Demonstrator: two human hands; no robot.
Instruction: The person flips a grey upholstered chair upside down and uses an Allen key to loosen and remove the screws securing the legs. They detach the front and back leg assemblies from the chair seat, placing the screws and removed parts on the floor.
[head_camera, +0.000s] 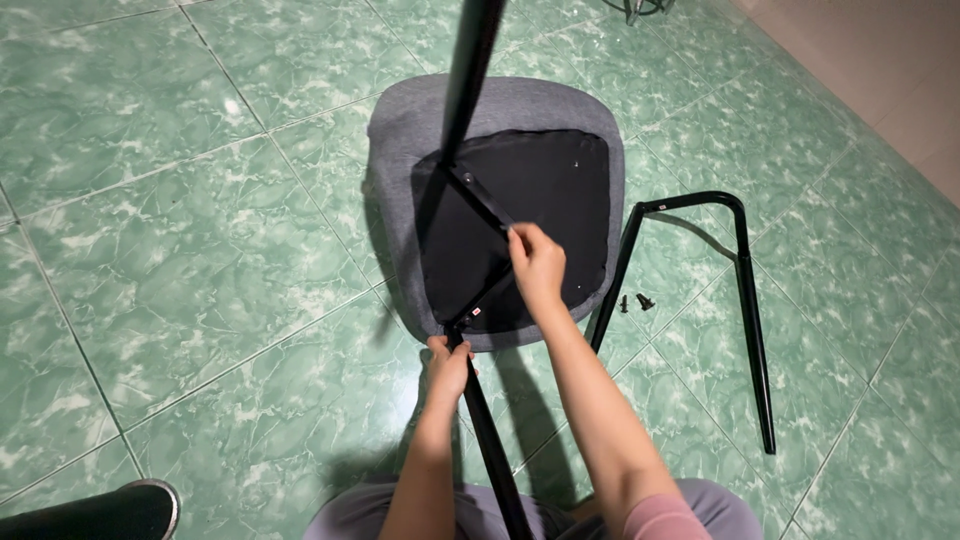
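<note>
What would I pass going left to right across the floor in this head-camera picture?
Dark shoe → left hand gripping a black leg frame → right hand on the upturned grey chair seat → loose black screws → second black leg frame lying on the green tiles.

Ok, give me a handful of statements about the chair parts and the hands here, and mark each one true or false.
1. The grey fabric chair seat lies upside down on the green marbled tile floor. True.
2. The left hand closes around a black metal leg frame at the seat's near edge. True.
3. The right hand rests on the floor. False: it is on the black crossbar over the seat's black underside.
4. A second black bent metal leg frame is already fixed to the seat. False: it lies loose on the floor to the right.
5. Small black screws lie on the floor by that frame. True.
</note>
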